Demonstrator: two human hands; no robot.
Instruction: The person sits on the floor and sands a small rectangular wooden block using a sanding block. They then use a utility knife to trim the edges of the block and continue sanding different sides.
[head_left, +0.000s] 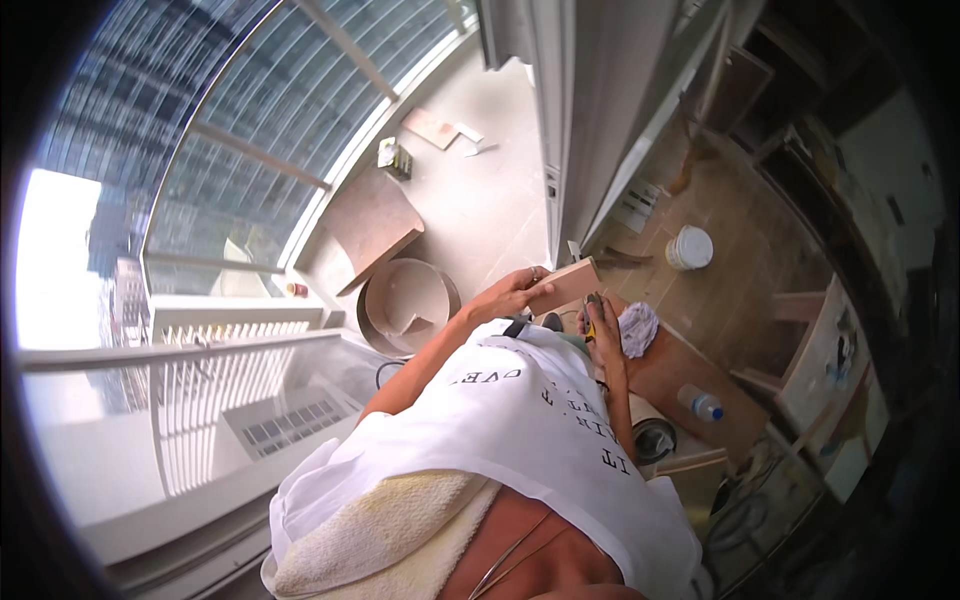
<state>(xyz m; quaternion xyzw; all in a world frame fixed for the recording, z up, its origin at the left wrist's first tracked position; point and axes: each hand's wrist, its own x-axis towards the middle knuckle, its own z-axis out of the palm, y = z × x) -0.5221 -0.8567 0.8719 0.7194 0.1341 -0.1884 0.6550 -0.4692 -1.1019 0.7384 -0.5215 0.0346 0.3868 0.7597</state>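
Observation:
My left hand (517, 292) grips a short wooden block (564, 286) by its near left end, with the thumb over its upper face. A ring shows on one finger. In my right hand (606, 337) is a yellow-and-dark hand tool (590, 319), which looks like a utility knife. Its dark front end lies close to the block's right side; whether it touches cannot be told, and no blade shows clearly. Both hands are in front of my waist, above a brown board (675, 367). A crumpled whitish cloth (638, 330) lies on that board, just right of my right hand.
A round wooden ring (367, 311) and a curved panel (375, 225) stand on the balcony floor at left, beside a small box (395, 159). A door frame (559, 150) rises ahead. At right are a white bucket (690, 248) and a plastic bottle (706, 407).

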